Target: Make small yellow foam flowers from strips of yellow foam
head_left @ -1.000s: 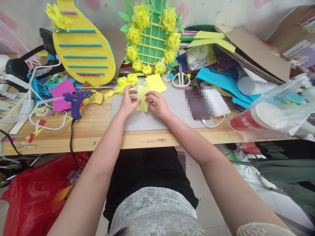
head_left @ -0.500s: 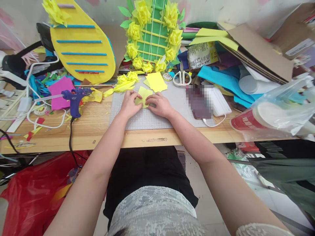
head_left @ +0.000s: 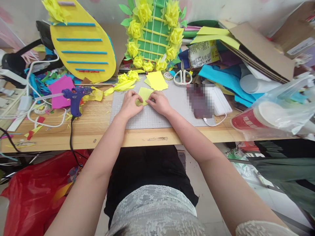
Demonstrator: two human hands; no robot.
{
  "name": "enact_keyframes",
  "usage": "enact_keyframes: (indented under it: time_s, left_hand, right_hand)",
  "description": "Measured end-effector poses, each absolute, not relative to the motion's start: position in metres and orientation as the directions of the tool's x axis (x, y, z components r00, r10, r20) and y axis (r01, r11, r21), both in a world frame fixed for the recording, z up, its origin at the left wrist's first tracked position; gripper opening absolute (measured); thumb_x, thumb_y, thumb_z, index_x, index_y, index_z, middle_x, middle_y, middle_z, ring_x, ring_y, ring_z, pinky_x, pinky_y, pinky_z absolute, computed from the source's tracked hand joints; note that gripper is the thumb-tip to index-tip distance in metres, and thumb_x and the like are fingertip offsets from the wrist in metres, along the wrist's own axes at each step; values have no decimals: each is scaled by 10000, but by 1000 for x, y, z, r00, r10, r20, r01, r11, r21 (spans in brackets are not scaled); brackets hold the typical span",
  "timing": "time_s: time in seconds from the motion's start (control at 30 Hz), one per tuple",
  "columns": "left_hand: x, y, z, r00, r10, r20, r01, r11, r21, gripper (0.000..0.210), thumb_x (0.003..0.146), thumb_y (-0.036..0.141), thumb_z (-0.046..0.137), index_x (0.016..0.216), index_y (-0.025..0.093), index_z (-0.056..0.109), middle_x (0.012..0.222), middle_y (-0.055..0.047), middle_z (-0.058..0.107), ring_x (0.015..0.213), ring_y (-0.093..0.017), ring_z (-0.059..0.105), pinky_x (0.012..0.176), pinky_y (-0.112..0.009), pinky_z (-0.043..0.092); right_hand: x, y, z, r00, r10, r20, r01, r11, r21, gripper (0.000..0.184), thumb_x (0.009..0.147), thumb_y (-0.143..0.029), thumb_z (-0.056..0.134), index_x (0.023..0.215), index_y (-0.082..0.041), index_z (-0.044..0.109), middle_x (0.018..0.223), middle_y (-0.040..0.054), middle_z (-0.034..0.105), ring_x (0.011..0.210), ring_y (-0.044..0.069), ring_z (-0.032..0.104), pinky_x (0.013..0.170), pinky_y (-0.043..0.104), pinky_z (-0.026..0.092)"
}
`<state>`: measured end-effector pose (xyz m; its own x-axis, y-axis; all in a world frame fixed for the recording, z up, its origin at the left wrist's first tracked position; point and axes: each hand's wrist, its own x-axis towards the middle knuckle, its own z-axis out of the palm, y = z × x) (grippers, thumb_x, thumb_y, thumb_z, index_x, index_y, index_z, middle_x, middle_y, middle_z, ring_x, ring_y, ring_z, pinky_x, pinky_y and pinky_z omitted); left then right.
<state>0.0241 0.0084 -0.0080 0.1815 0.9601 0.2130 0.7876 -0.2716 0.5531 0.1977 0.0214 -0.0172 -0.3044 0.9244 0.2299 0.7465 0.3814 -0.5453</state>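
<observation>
Pale yellow sheet (head_left: 145,93) pinched at its near edge

Fingertips: narrow grip on both sides. Left hand (head_left: 129,103) has thumb and forefinger drawn together on the sheet's near left part; right hand (head_left: 159,103) does likewise on the near right part. Remaining fingers curl inward. Thumbs nearly meet. Any fold along that near edge is hidden by the fingers. The sheet spreads away from them, above a grey gridded cutting mat (head_left: 157,122); cannot tell if it lies flat.

Just beyond the fingers: brighter yellow sheets (head_left: 157,81), overlapping; beyond the left hand, crumpled yellow paper pieces (head_left: 125,84).

Right of the right hand: a pixelated dark phone (head_left: 200,102), touching a white block (head_left: 219,100) with a cable. Between these and the yellow sheets, farther off, white-handled scissors (head_left: 182,78).

Left of the left hand: blue glue gun (head_left: 75,102) on the wooden table (head_left: 98,131), magenta paper (head_left: 59,93) behind it.

Farthest from the fingers: a rounded yellow board (head_left: 83,49) with blue strips, and a green panel (head_left: 148,35) ringed by yellow paper flowers (head_left: 135,29).
</observation>
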Motion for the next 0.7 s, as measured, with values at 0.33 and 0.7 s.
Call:
enact_keyframes:
  time_s: [0.33,0.7]
  left_hand:
    - [25,8,-5,180,964,195,793,-259,552,135,651,126,637,770,191,635,1055,-66,483,1139,-266,493,1089,-401,356]
    - [24,8,-6,180,964,194,781,-260,568,130,663,129,640,776,195,640,1053,-59,487,1146,-269,485,1103,-414,337]
  right_hand:
    - [189,18,-16,-249,939,237,809,336,-482,171,868,-301,559,760,-179,609,996,111,575,997,244,508,865,403,462]
    - [186,19,-20,-228,945,236,828,316,-463,172,875,-304,555,816,-151,607,1043,149,551,1038,275,491,897,431,454]
